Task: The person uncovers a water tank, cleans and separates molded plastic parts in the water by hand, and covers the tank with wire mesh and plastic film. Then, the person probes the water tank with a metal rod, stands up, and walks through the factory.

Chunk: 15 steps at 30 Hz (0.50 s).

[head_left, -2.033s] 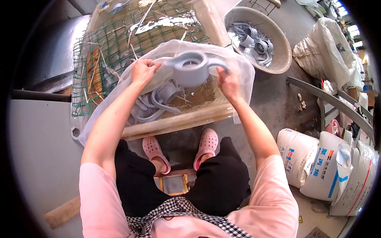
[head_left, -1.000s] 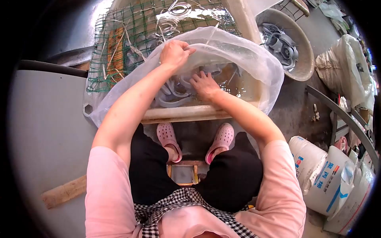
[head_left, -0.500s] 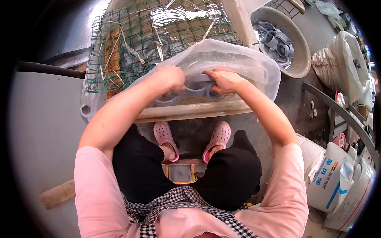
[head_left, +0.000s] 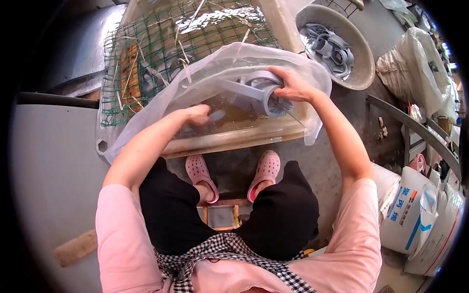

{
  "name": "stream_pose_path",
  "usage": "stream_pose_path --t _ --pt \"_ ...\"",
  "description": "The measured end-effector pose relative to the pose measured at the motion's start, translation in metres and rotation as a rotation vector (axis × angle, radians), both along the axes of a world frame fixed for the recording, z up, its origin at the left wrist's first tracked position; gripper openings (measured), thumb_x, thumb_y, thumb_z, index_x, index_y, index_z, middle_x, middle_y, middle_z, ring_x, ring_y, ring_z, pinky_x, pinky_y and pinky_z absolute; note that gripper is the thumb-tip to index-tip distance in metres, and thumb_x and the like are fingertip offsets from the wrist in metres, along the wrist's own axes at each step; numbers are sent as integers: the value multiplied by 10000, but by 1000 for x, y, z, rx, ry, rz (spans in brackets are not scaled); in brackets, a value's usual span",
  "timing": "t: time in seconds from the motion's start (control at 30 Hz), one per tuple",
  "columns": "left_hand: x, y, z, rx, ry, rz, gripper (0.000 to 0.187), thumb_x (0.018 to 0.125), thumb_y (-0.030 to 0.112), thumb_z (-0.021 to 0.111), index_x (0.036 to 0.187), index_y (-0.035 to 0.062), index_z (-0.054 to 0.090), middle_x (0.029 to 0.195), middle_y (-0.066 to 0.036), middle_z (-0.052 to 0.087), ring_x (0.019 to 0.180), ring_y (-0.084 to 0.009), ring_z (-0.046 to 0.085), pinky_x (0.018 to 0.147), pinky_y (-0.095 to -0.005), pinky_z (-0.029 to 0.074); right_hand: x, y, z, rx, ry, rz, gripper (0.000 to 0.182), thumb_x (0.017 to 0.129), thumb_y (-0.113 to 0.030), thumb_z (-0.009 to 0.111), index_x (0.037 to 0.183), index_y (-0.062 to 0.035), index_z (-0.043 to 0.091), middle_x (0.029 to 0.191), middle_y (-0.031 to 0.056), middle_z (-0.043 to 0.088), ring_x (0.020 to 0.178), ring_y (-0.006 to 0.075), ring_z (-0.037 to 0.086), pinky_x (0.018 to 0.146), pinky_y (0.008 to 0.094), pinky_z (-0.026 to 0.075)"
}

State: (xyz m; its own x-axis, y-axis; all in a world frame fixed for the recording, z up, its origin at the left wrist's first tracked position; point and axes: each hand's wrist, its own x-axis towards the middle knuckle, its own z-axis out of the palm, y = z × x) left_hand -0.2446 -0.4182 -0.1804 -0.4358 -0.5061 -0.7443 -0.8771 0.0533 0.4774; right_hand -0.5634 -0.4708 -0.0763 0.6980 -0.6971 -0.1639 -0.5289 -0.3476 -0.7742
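A clear plastic bag (head_left: 205, 73) lies open over the front of a water-filled trough (head_left: 229, 139). My right hand (head_left: 293, 88) grips a stack of grey plastic ring-shaped parts (head_left: 259, 90) lifted inside the bag's mouth. My left hand (head_left: 198, 116) is lower and to the left, inside the bag near the water, its fingers curled; what it holds is hidden by the bag film. I sit on a small wooden stool with pink clogs on my feet.
Green wire mesh (head_left: 146, 53) covers the back of the trough. A round basin (head_left: 364, 58) at the upper right holds more grey parts. White sacks (head_left: 410, 215) stand at the right, another bag (head_left: 415, 68) beyond a metal rail (head_left: 415, 127). A grey panel (head_left: 53, 161) is at the left.
The right hand has raised a stack of grey parts out of the bag's bottom and to the right. The left hand has dropped from the bag's rim to lower inside it.
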Motion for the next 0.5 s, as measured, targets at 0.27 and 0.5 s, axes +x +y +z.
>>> stream_pose_path --t 0.27,0.5 --pt "1 -31 90 137 414 903 424 843 408 621 976 9 563 669 -47 515 507 -112 478 452 -278 390 3 -3 14 99 -164 -177 535 694 -54 555 1205 59 445 1108 138 559 1055 196 513 948 285 377" --pt "-60 -51 129 106 620 1225 655 750 612 626 985 3 569 669 -24 498 556 -116 491 481 -326 413 53 30 20 -410 98 -162 528 706 -138 608 1182 -1 425 1110 226 508 1034 406 513 871 440 438"
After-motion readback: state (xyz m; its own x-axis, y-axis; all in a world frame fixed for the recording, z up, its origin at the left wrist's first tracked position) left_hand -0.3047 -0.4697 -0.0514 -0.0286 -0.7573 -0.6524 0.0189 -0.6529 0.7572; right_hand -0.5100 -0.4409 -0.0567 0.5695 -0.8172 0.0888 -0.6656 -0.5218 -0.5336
